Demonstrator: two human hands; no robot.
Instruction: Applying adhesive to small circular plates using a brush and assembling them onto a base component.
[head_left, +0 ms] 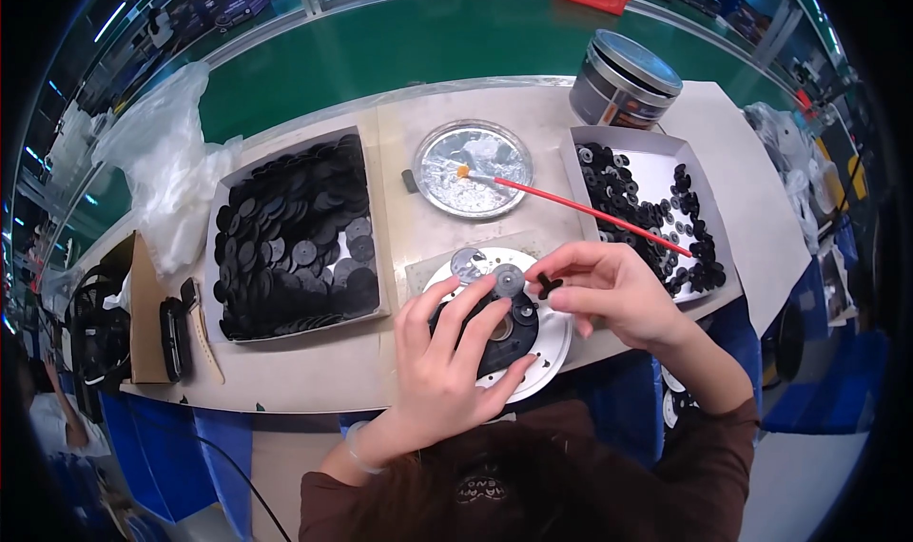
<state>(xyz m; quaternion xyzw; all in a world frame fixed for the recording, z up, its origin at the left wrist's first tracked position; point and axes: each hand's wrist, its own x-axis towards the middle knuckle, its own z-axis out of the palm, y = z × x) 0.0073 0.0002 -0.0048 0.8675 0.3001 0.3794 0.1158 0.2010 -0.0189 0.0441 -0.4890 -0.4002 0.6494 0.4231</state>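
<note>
One right grip (618,293) pinched on a small black part (549,286) at two o'clock of the black housing (512,350); one left grip (440,359) spread across it; fitting in hand, I judge, next move calling for careful alignment.

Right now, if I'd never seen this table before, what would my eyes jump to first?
Probably the red-handled brush, reaching from the shiny round dish over the box on the right. Next, the heap of black discs at the left. Then the small black piece pinched in the right hand, near the table's front edge.
</note>
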